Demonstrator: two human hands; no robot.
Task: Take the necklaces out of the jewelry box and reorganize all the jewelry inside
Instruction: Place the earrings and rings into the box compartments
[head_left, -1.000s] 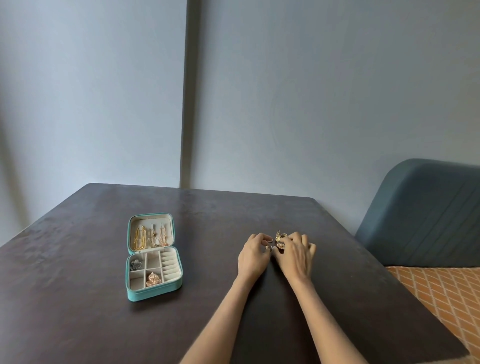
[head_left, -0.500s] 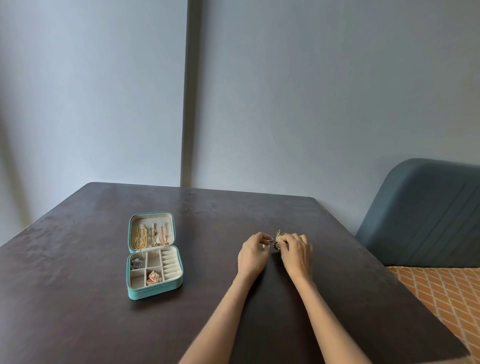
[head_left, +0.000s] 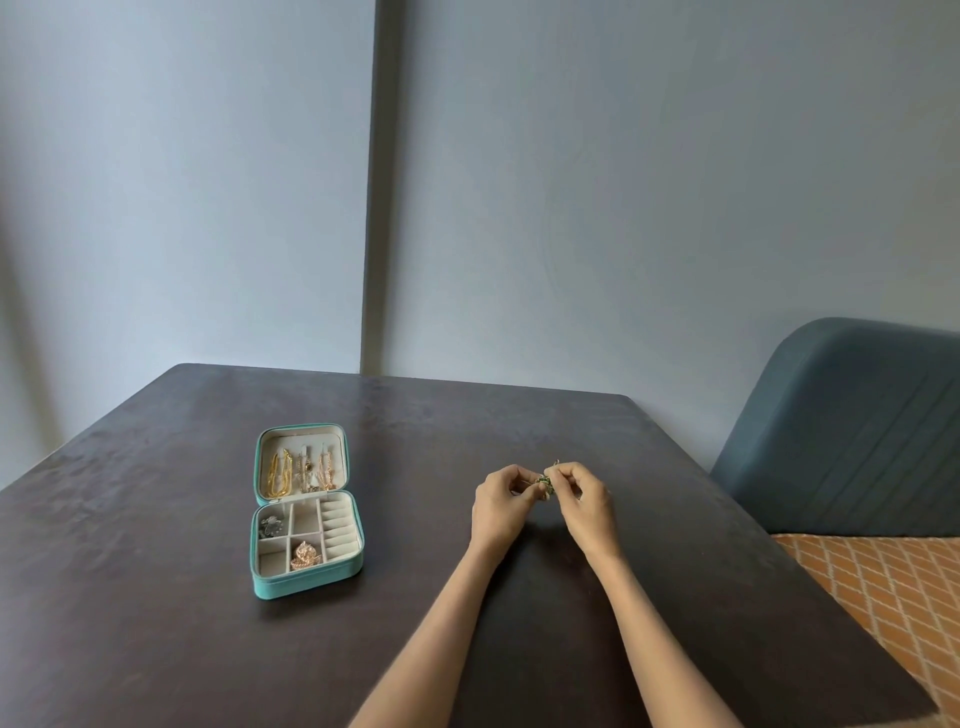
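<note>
A teal jewelry box lies open on the dark table, left of my hands. Three necklaces hang in its lid: a yellow gold chain, a thin one and a rose gold chain. In the tray, a silver piece fills the top left compartment and a rose gold piece a lower one. My left hand and right hand meet above the table. Both pinch a small gold and green jewelry piece between their fingertips.
A blue-grey chair back stands beyond the table's right edge. Orange patterned floor shows below it. A grey wall rises behind the table's far edge.
My hands have lifted slightly off the table and drawn the small piece up between the fingertips. My right hand's fingers have curled in. The box has not moved.
</note>
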